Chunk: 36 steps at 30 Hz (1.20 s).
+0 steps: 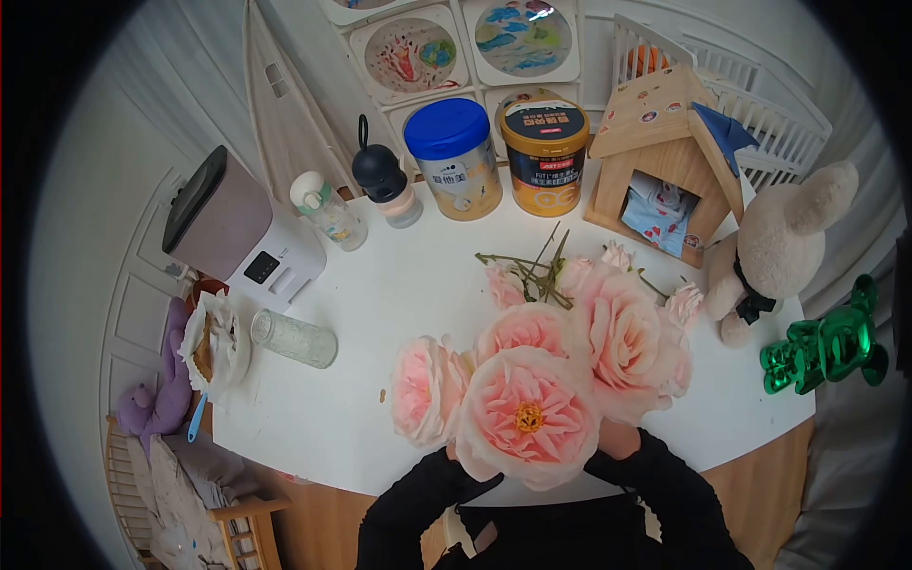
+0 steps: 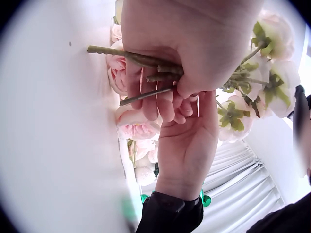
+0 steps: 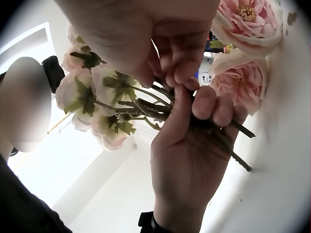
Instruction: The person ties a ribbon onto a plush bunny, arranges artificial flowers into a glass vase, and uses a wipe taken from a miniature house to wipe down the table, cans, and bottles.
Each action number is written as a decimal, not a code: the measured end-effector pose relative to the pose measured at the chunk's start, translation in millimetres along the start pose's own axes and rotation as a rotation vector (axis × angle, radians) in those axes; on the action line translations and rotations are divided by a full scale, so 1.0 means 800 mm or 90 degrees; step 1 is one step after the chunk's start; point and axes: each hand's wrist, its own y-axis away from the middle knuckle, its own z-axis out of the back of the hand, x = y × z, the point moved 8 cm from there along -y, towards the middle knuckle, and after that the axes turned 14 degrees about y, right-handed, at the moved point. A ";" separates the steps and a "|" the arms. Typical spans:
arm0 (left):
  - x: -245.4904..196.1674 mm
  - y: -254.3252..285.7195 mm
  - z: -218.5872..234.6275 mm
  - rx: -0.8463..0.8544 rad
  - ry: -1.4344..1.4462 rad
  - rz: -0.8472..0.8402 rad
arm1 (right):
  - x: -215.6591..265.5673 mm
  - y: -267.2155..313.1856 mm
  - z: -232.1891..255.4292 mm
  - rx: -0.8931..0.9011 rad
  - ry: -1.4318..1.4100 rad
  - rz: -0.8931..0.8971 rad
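Note:
My left hand [image 3: 187, 155] grips a bundle of green rose stems [image 2: 150, 63], thumb across them and fingers curled round behind. Cut stem ends stick out past its fingers. My right hand [image 2: 187, 141] meets it at the bundle, its curled fingertips pinching at the stems beside the left thumb. Large pink roses [image 1: 527, 413] open above both hands and mostly hide them in the head view. From behind, the held blooms [image 3: 80, 94] show pale petals and green sepals. More pink roses [image 3: 240, 80] lie on the white table beyond, with loose stems [image 1: 537, 271] at the back.
A ribbed glass vase [image 1: 294, 339] lies on its side at the left. Along the back stand a purple-grey appliance [image 1: 233, 228], two bottles [image 1: 328, 211], two tins [image 1: 454, 161] and a wooden house [image 1: 655, 161]. A plush rabbit [image 1: 779, 242] and green shiny figure [image 1: 822, 342] are at right.

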 end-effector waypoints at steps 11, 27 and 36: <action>0.005 -0.002 -0.002 -0.010 -0.017 0.000 | -0.012 0.026 0.117 -0.049 -0.139 0.087; 0.014 0.000 -0.014 -0.027 -0.034 0.007 | -0.010 0.005 0.361 -0.111 -0.338 0.212; 0.009 -0.008 -0.007 -0.033 -0.059 -0.004 | 0.019 0.022 0.496 -0.167 -0.457 0.285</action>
